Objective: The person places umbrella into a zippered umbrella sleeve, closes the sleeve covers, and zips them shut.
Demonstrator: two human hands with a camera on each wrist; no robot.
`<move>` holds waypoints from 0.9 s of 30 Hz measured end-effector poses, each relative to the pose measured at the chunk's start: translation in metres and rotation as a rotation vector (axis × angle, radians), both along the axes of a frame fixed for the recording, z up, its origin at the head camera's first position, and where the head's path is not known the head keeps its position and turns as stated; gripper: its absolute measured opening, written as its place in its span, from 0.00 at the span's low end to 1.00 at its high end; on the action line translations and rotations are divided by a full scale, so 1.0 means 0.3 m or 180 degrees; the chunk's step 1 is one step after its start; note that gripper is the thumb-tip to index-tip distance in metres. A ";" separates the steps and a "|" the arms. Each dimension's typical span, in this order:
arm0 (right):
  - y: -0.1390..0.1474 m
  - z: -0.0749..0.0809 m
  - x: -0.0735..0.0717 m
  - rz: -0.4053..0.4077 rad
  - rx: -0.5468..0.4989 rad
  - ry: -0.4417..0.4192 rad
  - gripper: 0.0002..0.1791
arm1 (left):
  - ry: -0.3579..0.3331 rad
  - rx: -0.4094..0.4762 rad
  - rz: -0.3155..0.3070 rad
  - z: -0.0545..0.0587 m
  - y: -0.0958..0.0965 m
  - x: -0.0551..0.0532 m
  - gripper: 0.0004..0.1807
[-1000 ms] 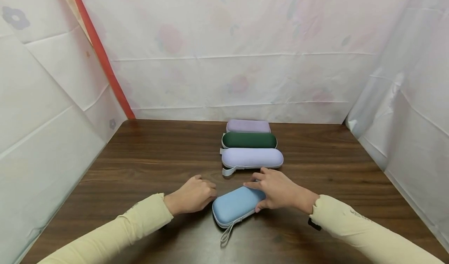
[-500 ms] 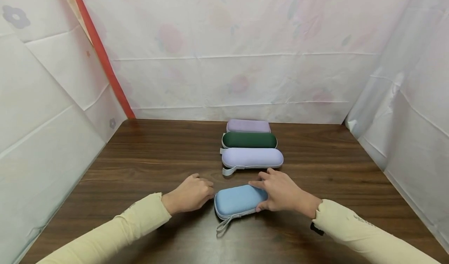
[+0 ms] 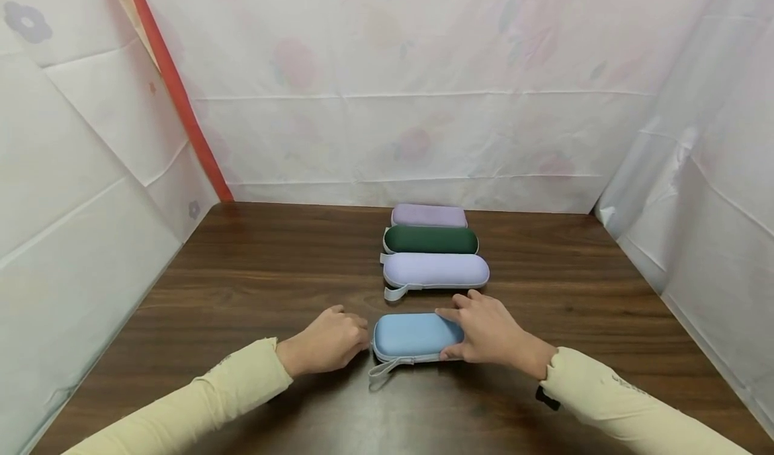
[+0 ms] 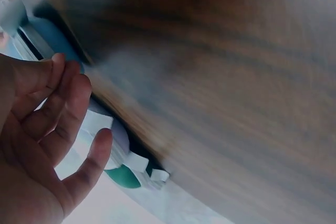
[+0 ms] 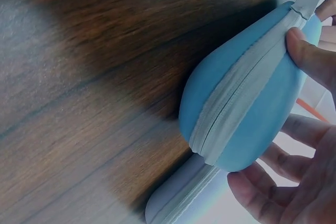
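A light blue zippered glasses case (image 3: 417,335) with a grey wrist loop lies on the table, nearly parallel to its back edge. My right hand (image 3: 486,327) grips its right end. In the right wrist view the thumb (image 5: 307,51) presses by the grey zipper, and the other fingers bend along the far side. At the left end is my left hand (image 3: 329,341), its thumb and forefinger (image 4: 73,69) pinched together right at the case; whatever lies between the tips is hidden. Behind the blue case lies a lavender glasses case (image 3: 435,270), a grey strap at its left.
Farther back, a dark green case (image 3: 431,239) and a mauve case (image 3: 429,215) continue the row. White patterned sheets (image 3: 387,105) hang behind and at both sides of the brown wooden table (image 3: 272,260). A red strip (image 3: 175,82) runs down the left corner.
The blue case has turned from a slant to nearly level, its left end swinging away from me. My right hand has shifted slightly right with it, and my left hand slightly left.
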State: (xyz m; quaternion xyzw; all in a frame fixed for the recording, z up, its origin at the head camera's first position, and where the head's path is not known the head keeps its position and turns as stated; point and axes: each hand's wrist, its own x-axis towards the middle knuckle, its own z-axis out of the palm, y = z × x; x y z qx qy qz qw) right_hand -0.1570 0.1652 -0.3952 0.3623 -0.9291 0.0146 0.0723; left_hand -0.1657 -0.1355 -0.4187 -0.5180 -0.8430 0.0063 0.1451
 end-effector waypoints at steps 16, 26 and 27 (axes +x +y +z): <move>0.000 -0.003 -0.002 -0.0056 -0.0035 -0.0100 0.37 | 0.0202 -0.0101 0.0089 0.018 0.050 0.104 0.13; -0.008 0.002 0.001 -0.0037 -0.0013 -0.0068 0.37 | 0.0126 -0.0118 0.0357 0.027 0.113 0.149 0.12; -0.008 0.002 0.001 -0.0034 -0.0006 -0.0062 0.37 | 0.0119 -0.0099 0.0366 0.027 0.116 0.152 0.13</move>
